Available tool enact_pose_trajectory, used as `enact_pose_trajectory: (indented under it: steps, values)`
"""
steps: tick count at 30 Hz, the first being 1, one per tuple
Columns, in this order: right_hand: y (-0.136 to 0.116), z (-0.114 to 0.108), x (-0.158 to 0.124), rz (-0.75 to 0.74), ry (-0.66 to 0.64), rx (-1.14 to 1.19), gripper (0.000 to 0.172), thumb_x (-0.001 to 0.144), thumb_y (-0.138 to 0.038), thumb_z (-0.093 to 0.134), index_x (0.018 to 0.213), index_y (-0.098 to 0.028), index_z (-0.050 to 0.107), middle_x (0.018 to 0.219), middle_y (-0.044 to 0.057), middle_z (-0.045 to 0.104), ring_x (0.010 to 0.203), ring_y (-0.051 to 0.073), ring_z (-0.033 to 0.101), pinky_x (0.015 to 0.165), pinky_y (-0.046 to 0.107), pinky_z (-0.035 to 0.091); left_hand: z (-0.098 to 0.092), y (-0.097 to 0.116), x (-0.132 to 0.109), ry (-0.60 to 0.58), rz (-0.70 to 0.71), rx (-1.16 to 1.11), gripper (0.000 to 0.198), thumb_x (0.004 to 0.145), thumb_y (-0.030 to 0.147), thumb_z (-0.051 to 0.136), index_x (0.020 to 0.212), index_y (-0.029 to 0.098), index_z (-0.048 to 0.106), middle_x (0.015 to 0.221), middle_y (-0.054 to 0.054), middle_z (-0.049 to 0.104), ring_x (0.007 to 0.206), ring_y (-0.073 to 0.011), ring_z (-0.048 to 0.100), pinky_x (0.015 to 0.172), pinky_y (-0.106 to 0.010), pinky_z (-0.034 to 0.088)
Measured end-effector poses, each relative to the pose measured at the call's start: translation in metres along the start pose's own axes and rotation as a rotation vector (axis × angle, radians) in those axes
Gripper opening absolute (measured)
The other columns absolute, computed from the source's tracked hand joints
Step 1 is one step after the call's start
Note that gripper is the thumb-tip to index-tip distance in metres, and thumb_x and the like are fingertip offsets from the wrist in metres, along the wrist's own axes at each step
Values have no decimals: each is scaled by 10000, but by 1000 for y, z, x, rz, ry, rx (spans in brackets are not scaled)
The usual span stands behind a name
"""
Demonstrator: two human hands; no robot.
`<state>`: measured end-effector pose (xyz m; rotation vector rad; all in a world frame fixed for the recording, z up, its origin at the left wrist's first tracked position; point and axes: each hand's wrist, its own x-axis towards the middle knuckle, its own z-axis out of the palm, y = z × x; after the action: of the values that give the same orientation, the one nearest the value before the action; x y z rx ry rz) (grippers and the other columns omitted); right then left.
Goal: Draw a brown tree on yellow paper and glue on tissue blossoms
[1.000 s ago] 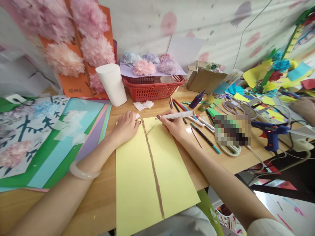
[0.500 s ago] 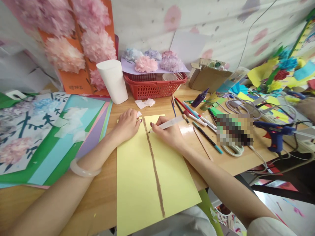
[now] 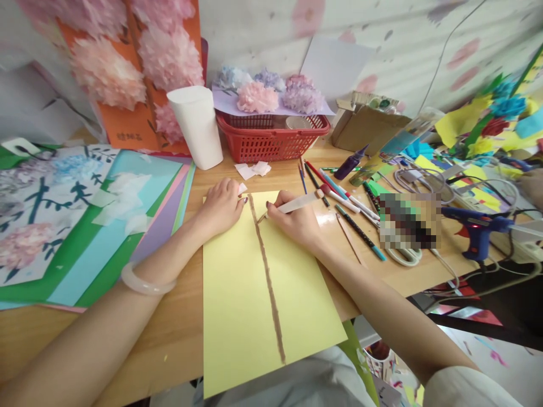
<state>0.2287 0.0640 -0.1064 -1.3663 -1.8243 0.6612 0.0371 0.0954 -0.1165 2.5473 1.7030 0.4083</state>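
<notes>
A yellow sheet of paper (image 3: 237, 316) lies before me, its near edge reaching past the table edge. A thick brown line (image 3: 268, 282) runs down its length. My right hand (image 3: 297, 221) grips a white-barrelled marker (image 3: 302, 202), its tip on the paper just right of the line's upper part. A short brown stroke joins the line there. My left hand (image 3: 223, 208) rests on the sheet's upper left corner, thumb stretched towards the line, holding nothing that shows. White paper scraps (image 3: 253, 169) lie just beyond the sheet.
A red basket (image 3: 271, 144) with paper flowers and a white container (image 3: 197, 127) stand behind. Several markers (image 3: 360, 232), a purple bottle (image 3: 351, 164), cables and a blue glue gun (image 3: 477, 229) lie to the right. Coloured sheets (image 3: 91, 249) cover the left.
The marker tip has moved slightly up and right from the brown line, and a short side stroke now shows. My left hand stays on the sheet. The view has shifted slightly.
</notes>
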Motion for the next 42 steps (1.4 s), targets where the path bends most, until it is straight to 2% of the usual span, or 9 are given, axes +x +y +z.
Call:
enact_pose_trajectory:
  steps: [10, 17, 21, 25, 28, 31, 34, 38, 42]
  values:
    - [13, -13, 11, 27, 111, -88, 297, 787, -312, 574, 577, -231, 380, 522, -51, 415, 502, 119, 379, 487, 262, 242, 4, -2, 1, 29, 10, -16, 166, 928, 254, 392, 981, 132, 491, 1023, -168, 564, 982, -327, 556, 846, -461, 457]
    - [2, 3, -3, -3, -13, 50, 295, 823, -369, 567, 615, -224, 417, 576, -40, 441, 537, 126, 413, 497, 259, 271, 4, -1, 0, 10, -13, -34, 171, 932, 257, 400, 992, 128, 495, 1047, -172, 562, 1018, -330, 552, 870, -454, 445]
    - [2, 0, 0, 35, 56, 15, 293, 804, -329, 568, 596, -226, 390, 551, -49, 403, 531, 124, 391, 502, 262, 262, 6, -3, 1, 39, 5, -17, 158, 927, 247, 401, 986, 134, 494, 1029, -163, 567, 998, -323, 559, 853, -450, 452]
    - [4, -4, 4, 32, 22, 43, 278, 803, -344, 569, 599, -223, 423, 563, -43, 429, 543, 128, 408, 514, 265, 281, 7, -3, 1, 48, 10, -18, 157, 924, 256, 402, 978, 142, 495, 1019, -158, 571, 989, -319, 564, 844, -445, 458]
    - [6, -4, 6, 49, 114, 10, 288, 782, -324, 578, 574, -227, 403, 531, -47, 415, 521, 125, 399, 506, 266, 263, 6, -2, 0, 36, -2, -15, 172, 925, 256, 398, 991, 132, 498, 1028, -166, 570, 1000, -322, 563, 849, -447, 458]
    - [5, -3, 4, 15, 26, 46, 288, 801, -359, 570, 595, -225, 422, 560, -42, 446, 540, 128, 420, 509, 261, 276, 7, -3, 1, 32, 12, -14, 196, 930, 262, 384, 1004, 124, 502, 1021, -169, 572, 1001, -324, 560, 848, -445, 460]
    - [2, 0, 0, 42, 89, 16, 296, 793, -336, 566, 577, -227, 396, 539, -49, 416, 526, 122, 400, 500, 255, 269, 9, -4, 1, 55, 15, -5, 186, 925, 263, 388, 997, 136, 505, 1009, -155, 573, 983, -314, 562, 843, -441, 462]
    - [9, -3, 3, 2, 10, 61, 302, 809, -369, 584, 595, -223, 429, 556, -46, 442, 534, 124, 418, 494, 251, 280, 10, -5, 1, 45, 28, -4, 180, 920, 259, 392, 983, 138, 510, 994, -151, 569, 988, -318, 559, 847, -437, 460]
    - [25, -19, 12, 32, 334, 37, 366, 807, -402, 605, 564, -233, 390, 516, -56, 399, 516, 126, 401, 510, 262, 295, 8, -2, 0, 59, 4, -81, 142, 898, 224, 403, 954, 147, 508, 982, -162, 574, 985, -338, 568, 834, -455, 460]
